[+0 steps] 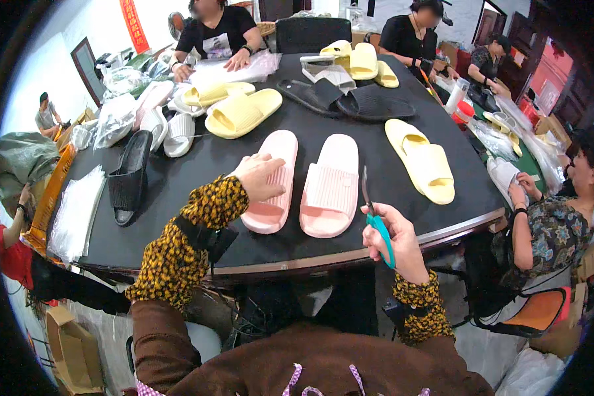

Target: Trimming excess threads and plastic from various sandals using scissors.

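Note:
A pair of pale pink slide slippers lies side by side on the black table (198,198), open toes toward me. On the ribbed strap of the left slipper (282,146) rests my left hand (261,177), its fingers spread across it. The right slipper (331,188) lies untouched between my hands. My right hand (404,241) is closed round scissors (383,239) with teal handles, their blades pointing away from me. Beyond that hand lie two overlapping yellow slippers (424,165).
Yellow slippers (244,112), black slippers (373,102) and a lone black slipper (131,178) lie around the table. A stack of clear plastic bags (76,211) covers its left edge. Several people work around it; one person (558,218) sits close on the right.

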The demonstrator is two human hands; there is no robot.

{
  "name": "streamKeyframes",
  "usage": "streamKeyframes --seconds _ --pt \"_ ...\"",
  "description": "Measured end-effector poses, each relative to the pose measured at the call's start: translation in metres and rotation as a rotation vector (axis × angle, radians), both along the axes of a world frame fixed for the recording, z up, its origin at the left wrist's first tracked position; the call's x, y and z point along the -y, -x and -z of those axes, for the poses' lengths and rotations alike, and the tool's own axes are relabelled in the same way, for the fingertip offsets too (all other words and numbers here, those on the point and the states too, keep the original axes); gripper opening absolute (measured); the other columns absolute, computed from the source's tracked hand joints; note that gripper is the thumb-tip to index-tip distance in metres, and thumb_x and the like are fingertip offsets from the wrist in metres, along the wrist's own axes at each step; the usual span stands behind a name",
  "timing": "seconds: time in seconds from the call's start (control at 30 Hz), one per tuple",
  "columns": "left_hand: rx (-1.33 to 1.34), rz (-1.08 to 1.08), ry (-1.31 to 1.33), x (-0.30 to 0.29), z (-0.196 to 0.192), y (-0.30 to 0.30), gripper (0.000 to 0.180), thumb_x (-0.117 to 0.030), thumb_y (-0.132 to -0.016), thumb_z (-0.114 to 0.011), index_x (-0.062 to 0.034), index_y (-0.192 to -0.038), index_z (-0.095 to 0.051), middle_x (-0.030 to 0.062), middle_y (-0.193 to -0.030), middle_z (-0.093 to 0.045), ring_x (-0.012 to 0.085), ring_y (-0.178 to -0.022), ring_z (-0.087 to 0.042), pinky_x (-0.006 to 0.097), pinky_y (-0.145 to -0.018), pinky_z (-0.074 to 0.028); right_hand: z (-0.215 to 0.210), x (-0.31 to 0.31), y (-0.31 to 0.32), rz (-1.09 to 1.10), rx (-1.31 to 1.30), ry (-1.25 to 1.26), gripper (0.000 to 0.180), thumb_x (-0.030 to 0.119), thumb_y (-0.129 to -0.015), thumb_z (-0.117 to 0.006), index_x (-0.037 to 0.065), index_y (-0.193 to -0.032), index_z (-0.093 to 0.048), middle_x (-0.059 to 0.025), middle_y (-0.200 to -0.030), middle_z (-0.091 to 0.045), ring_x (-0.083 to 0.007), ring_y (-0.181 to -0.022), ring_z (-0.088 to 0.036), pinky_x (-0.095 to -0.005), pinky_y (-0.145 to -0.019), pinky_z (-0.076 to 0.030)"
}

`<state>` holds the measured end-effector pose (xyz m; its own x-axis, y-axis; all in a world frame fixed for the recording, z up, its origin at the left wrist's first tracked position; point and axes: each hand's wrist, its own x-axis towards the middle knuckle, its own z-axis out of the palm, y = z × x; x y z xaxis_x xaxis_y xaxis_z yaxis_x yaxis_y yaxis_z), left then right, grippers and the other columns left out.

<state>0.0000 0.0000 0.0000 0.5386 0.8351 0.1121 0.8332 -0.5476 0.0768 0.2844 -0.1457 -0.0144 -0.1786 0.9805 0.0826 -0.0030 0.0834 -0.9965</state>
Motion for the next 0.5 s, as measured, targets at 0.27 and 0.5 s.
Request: streamKeyframes --seconds 0.27,0.5 --pt "0.335 0.164 0.260 -0.027 -0.014 -0.039 0.025 -0.016 -0.074 -0.058 -0.0016 -0.094 -0.060 0.0135 -0.074 -0.062 0.0208 -0.068 -0.061 0.032 -0.062 -0.048 0.003 0.009 -0.017 0.089 -0.085 0.032 0.031 0.008 -0.085 -0.054 0.000 -0.114 -0.047 -0.0028 -0.069 -0.053 -0.0043 -0.051 -0.047 -0.0177 -0.045 -0.040" --pt "0.253 0.191 0.527 -0.030 -0.029 -0.061 0.045 -0.018 -0.075 -0.059 -0.0063 -0.118 -0.052 0.0110 -0.071 -0.060 0.0171 -0.062 -0.059 0.030 -0.060 -0.047 0.002 0.006 -0.018 0.085 -0.110 0.049 0.031 0.008 -0.085 -0.054 -0.001 -0.114 -0.047 -0.0028 -0.069 -0.052 -0.0045 -0.053 -0.047 -0.0180 -0.046 -0.040"
